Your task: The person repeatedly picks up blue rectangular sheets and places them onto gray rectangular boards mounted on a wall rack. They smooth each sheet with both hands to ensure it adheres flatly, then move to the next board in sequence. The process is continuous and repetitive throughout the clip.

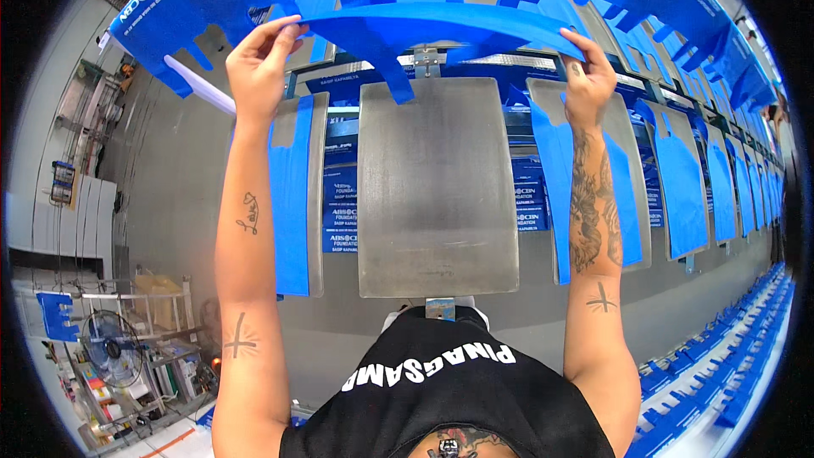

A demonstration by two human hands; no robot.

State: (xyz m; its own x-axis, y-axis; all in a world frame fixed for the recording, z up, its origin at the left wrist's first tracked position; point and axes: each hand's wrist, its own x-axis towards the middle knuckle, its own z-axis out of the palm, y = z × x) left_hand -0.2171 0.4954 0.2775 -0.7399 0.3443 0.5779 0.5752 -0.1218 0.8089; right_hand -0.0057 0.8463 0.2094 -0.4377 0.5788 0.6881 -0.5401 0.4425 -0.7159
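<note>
**Blue bag held up over bare platen**

Black shirt (441,382) is filling the near bottom edge, both forearms rising from it toward the far side. Left hand (259,59) is pinching the left end of the bag (441,25), thumb under, fingers curled together over the top edge. Right hand (589,76) is gripping the right end the same way, fingers closed on the fabric. Bag is hanging stretched between the two hands, above the far end of the grey metal platen (437,187), not touching it as far as I can tell.

Handling, judged: thin, light, floppy cloth-like sheet; it is sagging in an arc and its handle strips are dangling. Best held by the two corners or edges, kept taut so it is not folding on itself. Not fragile, not slippery.

Arms are both raised and nearly straight, wrists bent forward, palms facing away. Side platens (297,195) left and right are already carrying blue bags; more are running off to the far right.
</note>
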